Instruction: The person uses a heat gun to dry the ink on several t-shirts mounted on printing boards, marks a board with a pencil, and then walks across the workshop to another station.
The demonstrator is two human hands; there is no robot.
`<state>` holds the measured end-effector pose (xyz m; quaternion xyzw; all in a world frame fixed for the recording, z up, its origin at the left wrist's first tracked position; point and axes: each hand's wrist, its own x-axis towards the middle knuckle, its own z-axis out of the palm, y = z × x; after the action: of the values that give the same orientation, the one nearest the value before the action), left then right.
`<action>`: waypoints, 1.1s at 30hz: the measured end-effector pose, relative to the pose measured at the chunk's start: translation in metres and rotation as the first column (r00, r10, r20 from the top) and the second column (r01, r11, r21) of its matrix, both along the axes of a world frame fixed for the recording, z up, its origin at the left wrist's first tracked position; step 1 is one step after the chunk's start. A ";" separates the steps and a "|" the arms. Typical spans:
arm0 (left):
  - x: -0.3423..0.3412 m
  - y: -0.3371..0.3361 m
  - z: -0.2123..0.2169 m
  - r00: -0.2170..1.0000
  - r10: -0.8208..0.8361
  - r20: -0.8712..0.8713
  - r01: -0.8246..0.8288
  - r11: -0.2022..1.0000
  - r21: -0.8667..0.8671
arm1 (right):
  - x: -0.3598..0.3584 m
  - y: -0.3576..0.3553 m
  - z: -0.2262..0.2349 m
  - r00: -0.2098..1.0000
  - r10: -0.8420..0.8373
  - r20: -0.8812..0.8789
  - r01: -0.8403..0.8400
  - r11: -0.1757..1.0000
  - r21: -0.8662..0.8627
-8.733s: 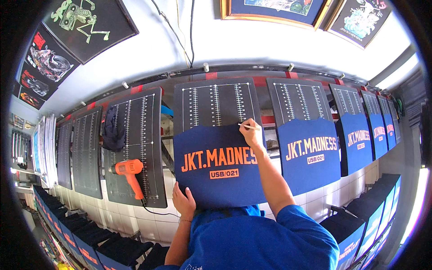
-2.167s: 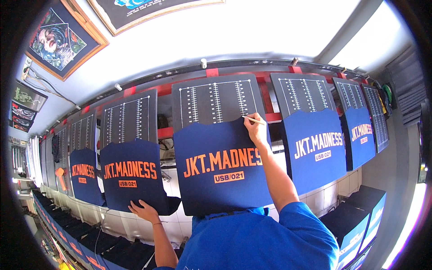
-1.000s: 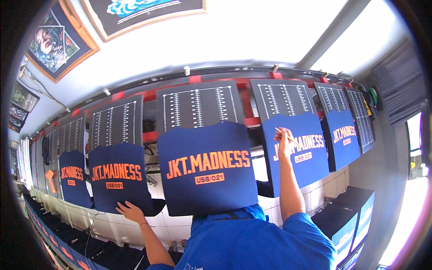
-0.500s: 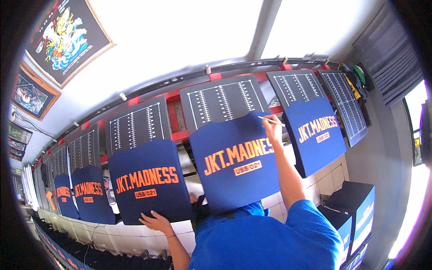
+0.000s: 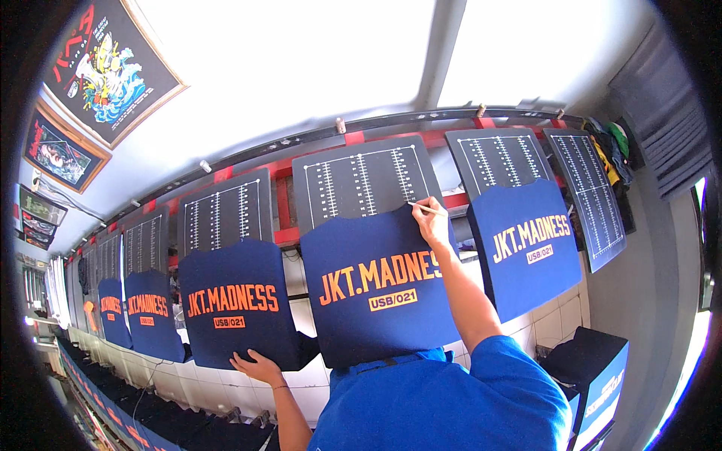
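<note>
A thin pale stick [image 5: 426,207] is pinched in the fingers of my right hand [image 5: 431,224]. It looks like a pencil or slim brush, but its exact kind cannot be made out. Its tip meets the upper edge of a navy T-shirt [image 5: 353,331] with orange lettering, stretched over a dark printing board [image 5: 342,180] with white ruled scales. My right forearm covers the end of the lettering. My left hand [image 5: 257,367], fingers spread, rests on the lower edge of the neighbouring navy T-shirt [image 5: 226,338], which has the same print.
More boards with matching shirts line the slanted rack on both sides, including a shirt [image 5: 526,278] at the right. A bare ruled board [image 5: 590,195] stands at the far right. Dark boxes [image 5: 594,376] sit below it. Framed pictures [image 5: 113,75] hang at the upper left.
My right hand has moved the stick left, to the shirt's upper edge near the neckline. My left hand stays at the neighbouring shirt's lower edge. The whole view has shifted slightly.
</note>
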<state>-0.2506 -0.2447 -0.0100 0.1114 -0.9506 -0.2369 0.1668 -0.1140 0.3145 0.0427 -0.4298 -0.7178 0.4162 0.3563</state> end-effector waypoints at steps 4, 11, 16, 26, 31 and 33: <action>0.000 0.002 0.003 1.000 -0.001 0.006 0.001 1.000 0.013 | -0.001 -0.001 0.001 1.000 0.024 -0.004 -0.024 0.999 -0.027; -0.001 0.000 0.004 1.000 -0.008 0.025 0.008 1.000 0.007 | -0.004 -0.001 -0.004 0.999 -0.010 0.037 0.009 1.000 0.024; -0.001 0.004 0.008 1.000 -0.011 0.028 0.010 0.999 0.033 | -0.002 0.000 -0.003 0.998 0.019 0.057 -0.021 0.998 0.051; -0.001 0.002 0.009 0.999 0.001 0.033 -0.001 1.000 0.002 | 0.000 -0.001 0.002 0.997 0.056 0.050 -0.058 0.997 0.043; -0.001 0.002 0.013 0.999 -0.025 0.038 0.024 1.000 0.009 | 0.014 0.017 -0.025 0.890 -0.136 -0.435 0.011 0.960 -0.279; -0.002 -0.002 0.010 0.999 -0.028 0.043 0.028 1.000 -0.007 | 0.036 0.024 -0.029 0.870 -0.163 -0.466 0.032 0.961 -0.276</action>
<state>-0.2522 -0.2466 -0.0002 0.1025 -0.9563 -0.2330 0.1435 -0.0782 0.3382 0.0137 -0.3907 -0.5224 0.5817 0.4858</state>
